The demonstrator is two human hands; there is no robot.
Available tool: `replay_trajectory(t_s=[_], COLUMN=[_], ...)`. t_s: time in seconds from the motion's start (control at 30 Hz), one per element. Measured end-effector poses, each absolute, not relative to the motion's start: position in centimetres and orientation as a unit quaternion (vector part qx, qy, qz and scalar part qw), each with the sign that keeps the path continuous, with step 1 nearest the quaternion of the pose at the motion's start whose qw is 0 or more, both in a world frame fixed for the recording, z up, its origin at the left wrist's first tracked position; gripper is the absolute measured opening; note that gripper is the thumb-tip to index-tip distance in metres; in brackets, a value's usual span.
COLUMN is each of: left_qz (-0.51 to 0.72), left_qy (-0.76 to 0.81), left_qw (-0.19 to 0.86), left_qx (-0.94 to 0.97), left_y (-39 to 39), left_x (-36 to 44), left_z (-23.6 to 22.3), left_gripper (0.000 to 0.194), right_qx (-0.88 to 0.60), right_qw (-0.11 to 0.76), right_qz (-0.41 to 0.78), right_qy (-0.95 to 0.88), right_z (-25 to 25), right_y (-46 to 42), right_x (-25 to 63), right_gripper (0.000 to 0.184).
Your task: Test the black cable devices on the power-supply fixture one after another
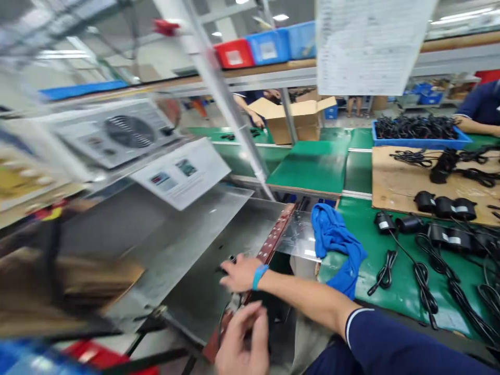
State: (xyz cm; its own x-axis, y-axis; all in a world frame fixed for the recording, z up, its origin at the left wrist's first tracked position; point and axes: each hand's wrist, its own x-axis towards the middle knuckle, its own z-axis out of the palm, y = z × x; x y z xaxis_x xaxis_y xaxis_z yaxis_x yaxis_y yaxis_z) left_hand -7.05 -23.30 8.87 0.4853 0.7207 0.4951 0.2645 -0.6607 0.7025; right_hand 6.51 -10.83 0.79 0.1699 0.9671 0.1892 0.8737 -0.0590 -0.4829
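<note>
My right hand (239, 274), with a blue band round its wrist, reaches over a grey metal tray (203, 291). Its fingers are closed on a small black part (221, 269), too blurred to name more exactly. Below it, at the bottom of the view, my left hand (244, 341) has its thumb and fingers curled together. Whatever lies between them, if anything, is hidden. A reddish-brown strip with a row of metal studs (273, 237) runs along the tray's edge, passing close by both hands.
A blue cloth (338, 245) lies on the green bench (363, 208) at right, beside black cylindrical parts with coiled cables (424, 286). A blue bin of cables (417, 130) stands farther back. At left are a fan-fronted machine (128, 130) and a slanting post (222, 94). Co-workers appear behind.
</note>
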Motion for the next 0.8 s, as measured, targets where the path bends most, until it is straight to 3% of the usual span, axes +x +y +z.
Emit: replay_trajectory(t_s=[0.13, 0.23, 0.37, 0.5, 0.63, 0.8], left_qz=[0.253, 0.152, 0.11, 0.105, 0.097, 0.14], left_qy=[-0.009, -0.196, -0.357, -0.449, -0.457, -0.366], left_qw=[0.285, 0.188, 0.015, -0.054, 0.042, 0.318], left_qx=[0.925, 0.95, 0.928, 0.886, 0.883, 0.864], left_y=[-25.7, -29.9, -34.5, -35.7, -34.5, -33.1], left_x=[10.2, 21.3, 30.2, 33.4, 31.6, 24.1], left_z=[10.9, 9.9, 6.1, 4.0, 5.9, 10.9], left_gripper=[0.035, 0.05, 0.033, 0.025, 0.026, 0.034], right_qx=[-0.729, -0.71, -0.702, -0.706, -0.703, -0.702], right_qw=[0.29, 0.32, 0.362, 0.394, 0.407, 0.414], right_qz=[0.158, 0.204, 0.257, 0.289, 0.272, 0.251], right_qy=[-0.6, -0.593, -0.557, -0.512, -0.517, -0.521], right_z=[-0.7, -1.4, -1.1, 0.4, 0.8, 0.9], right_y=[-9.7, -9.0, -9.1, -10.2, -10.6, -10.7], right_x=[7.3, 8.0, 9.0, 10.0, 10.6, 10.9], right_gripper=[0.047, 0.052, 0.056, 0.049, 0.045, 0.04])
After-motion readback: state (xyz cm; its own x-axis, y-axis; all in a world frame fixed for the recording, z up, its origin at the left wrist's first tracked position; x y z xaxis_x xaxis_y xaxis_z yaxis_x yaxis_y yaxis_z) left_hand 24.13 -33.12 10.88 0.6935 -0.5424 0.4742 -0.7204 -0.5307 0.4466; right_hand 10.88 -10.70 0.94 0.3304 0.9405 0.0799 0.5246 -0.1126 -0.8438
